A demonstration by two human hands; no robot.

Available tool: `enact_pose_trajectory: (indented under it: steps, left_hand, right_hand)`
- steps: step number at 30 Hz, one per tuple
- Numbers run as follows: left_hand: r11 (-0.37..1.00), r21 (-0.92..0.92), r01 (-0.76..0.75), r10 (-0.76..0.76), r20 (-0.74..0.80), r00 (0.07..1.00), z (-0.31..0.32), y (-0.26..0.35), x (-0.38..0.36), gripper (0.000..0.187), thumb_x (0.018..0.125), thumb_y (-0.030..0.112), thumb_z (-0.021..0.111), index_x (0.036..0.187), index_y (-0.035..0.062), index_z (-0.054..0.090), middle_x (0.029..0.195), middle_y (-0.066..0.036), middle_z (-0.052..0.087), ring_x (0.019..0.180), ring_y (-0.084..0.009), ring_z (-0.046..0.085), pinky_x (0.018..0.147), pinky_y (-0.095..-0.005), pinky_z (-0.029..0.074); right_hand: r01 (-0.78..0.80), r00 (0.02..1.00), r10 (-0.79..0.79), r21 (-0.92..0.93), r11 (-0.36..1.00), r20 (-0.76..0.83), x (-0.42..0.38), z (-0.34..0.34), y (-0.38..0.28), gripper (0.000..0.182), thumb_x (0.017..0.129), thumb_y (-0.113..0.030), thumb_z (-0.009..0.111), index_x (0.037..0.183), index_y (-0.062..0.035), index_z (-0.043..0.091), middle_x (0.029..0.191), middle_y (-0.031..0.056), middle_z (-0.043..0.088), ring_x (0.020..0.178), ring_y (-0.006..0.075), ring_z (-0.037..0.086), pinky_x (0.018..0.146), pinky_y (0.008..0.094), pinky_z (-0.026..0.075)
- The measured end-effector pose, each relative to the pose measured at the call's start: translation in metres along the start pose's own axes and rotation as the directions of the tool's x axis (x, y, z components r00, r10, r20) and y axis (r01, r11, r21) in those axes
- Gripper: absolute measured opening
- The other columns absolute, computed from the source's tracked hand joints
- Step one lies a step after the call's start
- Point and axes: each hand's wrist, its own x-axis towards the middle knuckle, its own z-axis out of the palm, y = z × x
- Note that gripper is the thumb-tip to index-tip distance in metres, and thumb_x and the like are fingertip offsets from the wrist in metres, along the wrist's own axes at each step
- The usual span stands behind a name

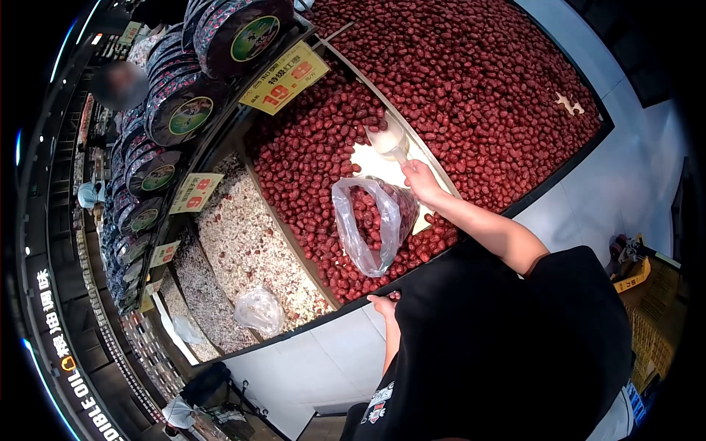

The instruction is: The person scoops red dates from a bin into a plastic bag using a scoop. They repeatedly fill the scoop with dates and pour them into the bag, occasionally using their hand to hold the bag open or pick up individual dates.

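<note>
My right hand (419, 182) is closed round the handle of a white scoop (388, 140), whose bowl lies among red dates (309, 140) over a bare pale patch of the bin. Just below the scoop, an open clear plastic bag (342, 213) with red dates inside rests on the dates, its mouth spread wide. At the bin's front edge is my left hand (385, 306), its fingers curled by a small dark red thing too small to make out. No hand touches the bag.
A divider (397, 110) separates a larger bin of dates (478, 95). Bins of pale mixed goods (243, 235) hold a crumpled plastic bag (259, 310). Yellow price signs (287, 77) and round dark packages (187, 110) line the back. A person (121, 84) stands beyond them.
</note>
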Motion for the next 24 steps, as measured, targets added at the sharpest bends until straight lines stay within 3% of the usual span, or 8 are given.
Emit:
enact_pose_trajectory:
  steps: [4,7,12,15,16,19,23,24]
  left_hand:
    - [1.000,0.021,0.008,-0.007,-0.028,1.000,0.001,0.000,-0.002,0.068,0.104,0.065,0.017,0.084,0.0037,0.041,0.057,-0.010,0.041,0.049,-0.0252,0.042,0.045,-0.0368,0.040]
    - [0.999,0.040,-0.001,0.004,-0.075,0.997,0.004,-0.001,-0.007,0.069,0.104,0.065,0.016,0.084,0.0037,0.041,0.057,-0.010,0.040,0.049,-0.0251,0.042,0.045,-0.0371,0.040]
    - [0.998,-0.019,0.064,-0.066,-0.108,0.992,-0.003,-0.005,0.004,0.067,0.104,0.064,0.017,0.090,0.0037,0.042,0.058,-0.009,0.040,0.050,-0.0244,0.040,0.046,-0.0371,0.040]
    - [0.999,0.018,0.039,-0.036,-0.131,0.991,0.001,-0.002,-0.004,0.067,0.104,0.064,0.017,0.091,0.0029,0.043,0.059,-0.010,0.040,0.050,-0.0244,0.040,0.046,-0.0368,0.040]
    - [1.000,0.002,0.028,-0.028,-0.129,0.991,-0.003,-0.004,0.001,0.068,0.104,0.064,0.018,0.092,0.0025,0.043,0.060,-0.010,0.041,0.051,-0.0244,0.041,0.047,-0.0368,0.040]
    - [0.999,0.006,0.033,-0.032,-0.119,0.992,0.001,-0.001,-0.005,0.067,0.104,0.064,0.019,0.092,0.0024,0.043,0.060,-0.010,0.040,0.051,-0.0246,0.040,0.047,-0.0370,0.040]
    - [0.999,0.048,0.002,0.006,-0.174,0.985,0.010,0.002,-0.012,0.067,0.104,0.064,0.020,0.091,0.0024,0.043,0.060,-0.010,0.040,0.051,-0.0246,0.040,0.047,-0.0369,0.040]
    - [1.000,0.026,0.003,0.001,-0.165,0.986,0.010,0.002,-0.012,0.067,0.104,0.065,0.020,0.091,0.0024,0.043,0.060,-0.010,0.040,0.051,-0.0246,0.041,0.047,-0.0369,0.040]
  right_hand:
    - [-0.051,0.996,0.052,-0.016,0.999,0.065,0.025,0.003,-0.026,0.039,0.102,-0.035,0.053,0.116,0.0006,0.059,0.071,0.0009,0.053,0.054,0.0095,0.048,0.047,0.0277,0.037]
    - [0.017,0.997,-0.012,-0.069,0.997,0.070,0.057,0.010,-0.032,0.040,0.101,-0.036,0.054,0.114,0.0014,0.060,0.064,-0.0003,0.050,0.046,0.0102,0.043,0.039,0.0285,0.032]
    - [0.097,0.990,-0.084,-0.111,0.989,0.115,0.100,0.019,-0.045,0.041,0.099,-0.037,0.059,0.111,0.0019,0.059,0.064,-0.0004,0.049,0.044,0.0095,0.044,0.039,0.0275,0.036]
    - [0.081,0.991,-0.063,-0.158,0.984,0.114,0.127,0.031,-0.048,0.039,0.099,-0.036,0.061,0.101,0.0021,0.062,0.065,0.0007,0.051,0.043,0.0099,0.044,0.038,0.0281,0.036]
    - [0.109,0.989,-0.091,-0.150,0.983,0.119,0.135,0.036,-0.048,0.038,0.098,-0.036,0.063,0.090,0.0010,0.062,0.065,0.0020,0.053,0.042,0.0109,0.044,0.037,0.0285,0.036]
    - [0.044,0.985,-0.007,-0.215,0.976,0.170,0.157,0.042,-0.052,0.039,0.097,-0.035,0.064,0.079,-0.0006,0.060,0.063,0.0030,0.053,0.040,0.0116,0.044,0.037,0.0286,0.035]
    - [-0.014,0.982,0.038,-0.124,0.992,0.186,0.167,0.054,-0.054,0.040,0.097,-0.039,0.066,0.086,-0.0016,0.057,0.064,0.0027,0.053,0.046,0.0106,0.045,0.038,0.0277,0.034]
    - [-0.052,0.972,0.073,-0.100,0.994,0.222,0.164,0.050,-0.057,0.039,0.098,-0.040,0.064,0.093,-0.0027,0.057,0.066,0.0007,0.051,0.050,0.0089,0.043,0.039,0.0256,0.033]
